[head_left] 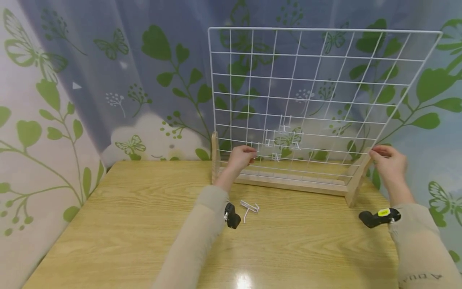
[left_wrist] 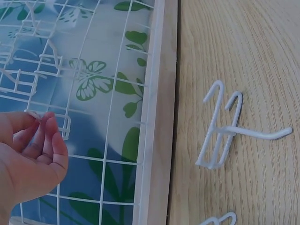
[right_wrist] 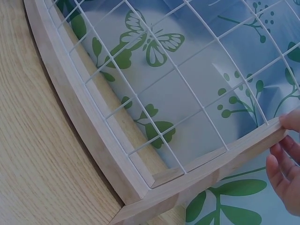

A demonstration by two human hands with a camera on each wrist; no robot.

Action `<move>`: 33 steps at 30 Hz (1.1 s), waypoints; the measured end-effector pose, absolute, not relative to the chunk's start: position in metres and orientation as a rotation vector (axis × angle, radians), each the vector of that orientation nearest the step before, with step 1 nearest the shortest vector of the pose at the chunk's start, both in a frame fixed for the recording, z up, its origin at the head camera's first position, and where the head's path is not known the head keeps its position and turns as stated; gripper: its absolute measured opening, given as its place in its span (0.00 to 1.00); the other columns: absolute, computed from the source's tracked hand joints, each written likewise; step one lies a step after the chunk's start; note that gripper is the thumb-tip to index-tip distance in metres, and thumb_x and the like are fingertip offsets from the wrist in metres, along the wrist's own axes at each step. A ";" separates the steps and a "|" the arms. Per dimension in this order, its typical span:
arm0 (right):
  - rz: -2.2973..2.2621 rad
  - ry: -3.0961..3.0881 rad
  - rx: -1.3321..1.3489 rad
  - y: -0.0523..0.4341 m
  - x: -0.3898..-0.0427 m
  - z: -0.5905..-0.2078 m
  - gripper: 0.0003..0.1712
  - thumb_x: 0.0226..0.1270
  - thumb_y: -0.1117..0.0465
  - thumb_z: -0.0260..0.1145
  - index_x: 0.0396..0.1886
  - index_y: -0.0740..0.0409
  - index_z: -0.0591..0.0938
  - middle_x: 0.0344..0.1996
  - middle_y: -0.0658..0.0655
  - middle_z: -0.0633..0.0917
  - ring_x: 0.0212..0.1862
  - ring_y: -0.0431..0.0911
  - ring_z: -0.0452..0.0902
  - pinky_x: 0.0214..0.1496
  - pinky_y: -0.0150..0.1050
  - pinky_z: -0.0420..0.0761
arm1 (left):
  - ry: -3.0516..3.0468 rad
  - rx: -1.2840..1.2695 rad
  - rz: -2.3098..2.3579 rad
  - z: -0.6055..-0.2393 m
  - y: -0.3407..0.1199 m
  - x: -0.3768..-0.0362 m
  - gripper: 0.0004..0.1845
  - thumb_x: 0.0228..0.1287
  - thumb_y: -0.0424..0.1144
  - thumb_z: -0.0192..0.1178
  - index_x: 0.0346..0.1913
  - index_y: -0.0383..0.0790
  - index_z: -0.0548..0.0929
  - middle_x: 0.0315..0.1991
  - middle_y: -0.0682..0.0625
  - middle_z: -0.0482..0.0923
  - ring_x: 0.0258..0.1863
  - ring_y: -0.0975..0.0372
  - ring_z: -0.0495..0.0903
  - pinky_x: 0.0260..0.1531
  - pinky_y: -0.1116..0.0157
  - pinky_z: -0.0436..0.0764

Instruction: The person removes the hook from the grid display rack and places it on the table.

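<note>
A white wire grid panel (head_left: 325, 29) stands upright in a pale wooden stand (head_left: 288, 182). My left hand (head_left: 241, 157) is at the panel's lower left, thumb and fingers pinching a white wire hook (left_wrist: 66, 127) against the grid. Part of that hook is hidden behind the fingers. Just right of it, several more white hooks (head_left: 276, 157) hang on the wires. My right hand (head_left: 391, 162) grips the top of the stand's right side piece between thumb and fingers, seen also in the right wrist view.
On the wooden table (head_left: 144, 241), in front of the stand, lies a loose double-pronged white hook (left_wrist: 258, 135), with part of another hook (left_wrist: 229, 217) beside it. A patterned curtain (head_left: 162, 100) hangs close behind the panel.
</note>
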State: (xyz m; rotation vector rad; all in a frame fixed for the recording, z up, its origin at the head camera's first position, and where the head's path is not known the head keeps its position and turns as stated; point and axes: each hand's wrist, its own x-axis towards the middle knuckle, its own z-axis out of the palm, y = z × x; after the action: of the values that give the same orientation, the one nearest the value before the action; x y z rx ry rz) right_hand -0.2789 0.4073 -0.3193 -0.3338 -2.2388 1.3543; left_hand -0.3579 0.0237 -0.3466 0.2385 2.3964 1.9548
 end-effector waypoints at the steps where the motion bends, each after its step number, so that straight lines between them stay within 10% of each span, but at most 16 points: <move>1: 1.359 -2.236 -0.330 0.407 -0.279 -0.319 0.08 0.65 0.61 0.59 0.30 0.39 0.75 0.24 0.31 0.73 0.27 0.28 0.70 0.28 0.18 0.72 | 2.399 0.236 1.960 -0.346 0.025 -0.358 0.11 0.62 0.30 0.57 0.45 0.28 0.81 0.37 0.37 0.82 0.32 0.52 0.79 0.23 0.73 0.73; 33: 1.345 -2.242 -0.353 0.405 -0.279 -0.319 0.07 0.66 0.60 0.58 0.31 0.40 0.75 0.26 0.33 0.72 0.29 0.28 0.68 0.27 0.18 0.72 | 2.137 0.165 2.144 -0.337 0.023 -0.354 0.12 0.62 0.28 0.55 0.47 0.26 0.79 0.29 0.44 0.80 0.23 0.65 0.75 0.31 0.67 0.77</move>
State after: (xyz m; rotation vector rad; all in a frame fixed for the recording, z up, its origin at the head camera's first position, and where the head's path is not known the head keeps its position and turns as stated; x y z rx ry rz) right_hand -0.2785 0.4053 -0.3186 -0.3528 -2.2418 1.3451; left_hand -0.3540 0.0231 -0.3370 0.1654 2.1373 2.1441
